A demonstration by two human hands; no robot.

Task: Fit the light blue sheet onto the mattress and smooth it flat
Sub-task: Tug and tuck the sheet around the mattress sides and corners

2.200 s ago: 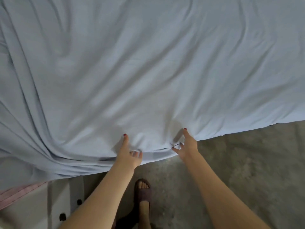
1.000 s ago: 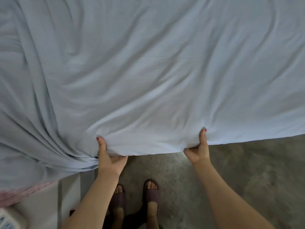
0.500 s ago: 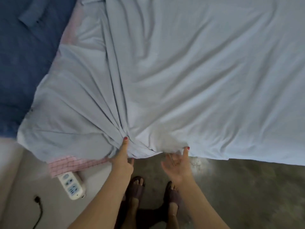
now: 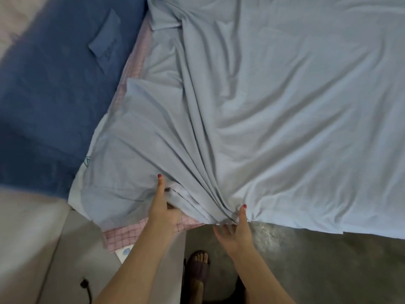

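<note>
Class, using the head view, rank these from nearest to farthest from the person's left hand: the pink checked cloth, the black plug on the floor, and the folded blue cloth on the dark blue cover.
From the left hand:
1. Pink checked cloth, just beside the wrist, lower left.
2. Black plug, on the floor, lower left.
3. Folded blue cloth, upper left.

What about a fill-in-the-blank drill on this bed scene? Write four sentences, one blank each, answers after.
1. The bunched folds of the light blue sheet converge toward the person's ____ hand.
2. The left hand lies partly over a pink ____ fabric.
3. The fabric left of the bed is dark ____.
4. One foot wears a purple ____ on the floor.

Answers: right; checked; blue; slipper
</note>
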